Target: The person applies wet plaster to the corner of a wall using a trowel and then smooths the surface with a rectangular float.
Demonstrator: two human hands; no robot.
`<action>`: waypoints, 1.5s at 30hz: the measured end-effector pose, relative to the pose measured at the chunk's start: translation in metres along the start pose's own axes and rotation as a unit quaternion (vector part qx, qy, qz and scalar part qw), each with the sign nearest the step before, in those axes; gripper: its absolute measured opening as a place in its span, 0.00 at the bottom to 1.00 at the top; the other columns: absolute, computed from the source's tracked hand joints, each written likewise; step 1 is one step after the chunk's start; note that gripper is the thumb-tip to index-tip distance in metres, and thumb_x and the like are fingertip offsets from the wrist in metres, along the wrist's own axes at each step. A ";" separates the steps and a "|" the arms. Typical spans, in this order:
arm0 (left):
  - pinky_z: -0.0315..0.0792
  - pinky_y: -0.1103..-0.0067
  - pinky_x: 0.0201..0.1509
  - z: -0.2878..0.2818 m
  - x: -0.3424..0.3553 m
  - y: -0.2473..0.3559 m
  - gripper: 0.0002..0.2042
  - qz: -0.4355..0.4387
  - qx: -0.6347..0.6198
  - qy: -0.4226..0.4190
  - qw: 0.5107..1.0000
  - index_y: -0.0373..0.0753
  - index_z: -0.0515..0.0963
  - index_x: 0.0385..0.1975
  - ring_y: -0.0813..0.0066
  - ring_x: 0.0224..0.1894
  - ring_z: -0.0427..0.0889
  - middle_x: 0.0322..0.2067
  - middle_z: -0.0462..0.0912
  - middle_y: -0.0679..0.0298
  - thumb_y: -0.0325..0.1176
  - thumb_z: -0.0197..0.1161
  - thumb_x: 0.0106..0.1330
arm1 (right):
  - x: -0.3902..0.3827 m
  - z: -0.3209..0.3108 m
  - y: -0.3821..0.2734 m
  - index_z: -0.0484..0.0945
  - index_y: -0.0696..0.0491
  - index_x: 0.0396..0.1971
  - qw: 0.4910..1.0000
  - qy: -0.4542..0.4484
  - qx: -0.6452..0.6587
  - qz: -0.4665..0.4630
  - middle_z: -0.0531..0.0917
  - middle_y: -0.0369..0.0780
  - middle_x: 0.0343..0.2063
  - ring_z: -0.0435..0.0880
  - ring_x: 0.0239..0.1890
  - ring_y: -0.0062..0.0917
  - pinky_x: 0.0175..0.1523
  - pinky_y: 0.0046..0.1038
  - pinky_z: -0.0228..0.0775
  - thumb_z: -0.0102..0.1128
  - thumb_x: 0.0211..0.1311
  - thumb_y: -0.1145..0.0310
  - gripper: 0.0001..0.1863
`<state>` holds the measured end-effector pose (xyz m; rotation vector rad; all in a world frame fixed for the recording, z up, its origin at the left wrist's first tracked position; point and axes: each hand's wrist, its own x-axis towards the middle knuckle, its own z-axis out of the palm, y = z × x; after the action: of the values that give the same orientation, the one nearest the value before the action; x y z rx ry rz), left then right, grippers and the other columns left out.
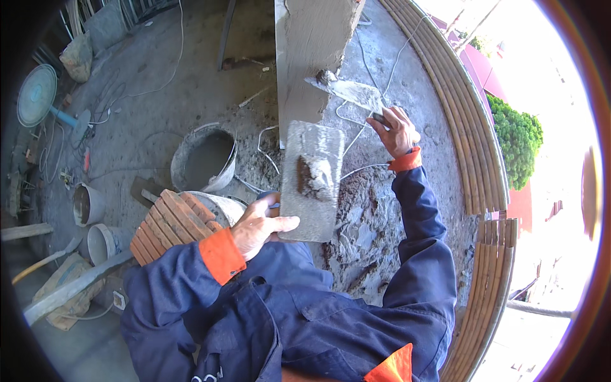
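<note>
My left hand (258,224) grips a rectangular metal plastering float (307,221), thumb over its near edge; its underside and handle are hidden. A lump of wet mortar (316,177) sits midway along the float's upper face. Farther out and to the right, my right hand (397,132) is closed around the dark handle of a mortar-smeared trowel (358,94). The blade points left, and a small dab of mortar (326,77) clings near its tip. Just beyond, the blade overlaps the edge of a grey plastered column (312,51); I cannot tell whether they touch.
Wet mortar (363,239) is heaped below the right forearm. Left of the float stand a large bucket (230,173) with grey liquid and a stack of red bricks (172,224). Cables (259,143) cross the floor. A bamboo railing (461,114) borders the right side; a pedestal fan (38,95) is far left.
</note>
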<state>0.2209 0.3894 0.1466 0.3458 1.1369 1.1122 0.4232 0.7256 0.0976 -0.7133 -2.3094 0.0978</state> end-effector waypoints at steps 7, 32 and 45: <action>0.75 0.73 0.59 -0.022 -0.021 0.000 0.30 0.058 -0.049 0.012 0.997 0.34 0.65 0.64 0.69 0.54 0.80 0.53 0.79 0.58 0.27 0.67 0.62 | 0.037 0.001 0.036 0.83 0.58 0.47 0.955 -0.135 0.201 0.170 0.80 0.33 0.24 0.74 0.28 0.15 0.37 0.23 0.70 0.74 0.59 0.56 0.23; 0.80 0.65 0.52 -0.036 -0.044 0.001 0.25 0.146 -0.047 0.095 0.984 0.34 0.65 0.62 0.61 0.54 0.81 0.53 0.78 0.55 0.27 0.63 0.65 | -0.038 0.121 0.044 0.81 0.60 0.45 0.791 -0.028 0.569 0.223 0.80 0.34 0.31 0.75 0.34 0.17 0.43 0.22 0.66 0.55 0.72 0.61 0.16; 0.80 0.68 0.51 -0.034 -0.045 0.006 0.24 0.146 -0.055 0.099 0.983 0.32 0.66 0.61 0.63 0.50 0.82 0.51 0.79 0.54 0.26 0.63 0.65 | -0.053 0.134 0.062 0.84 0.59 0.43 0.850 -0.117 0.460 0.228 0.82 0.32 0.29 0.77 0.33 0.17 0.43 0.23 0.67 0.61 0.67 0.61 0.16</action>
<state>0.1893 0.3445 0.1606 0.3272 1.2189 1.4898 0.3965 0.7672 -0.0513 -0.7141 -1.8986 1.4651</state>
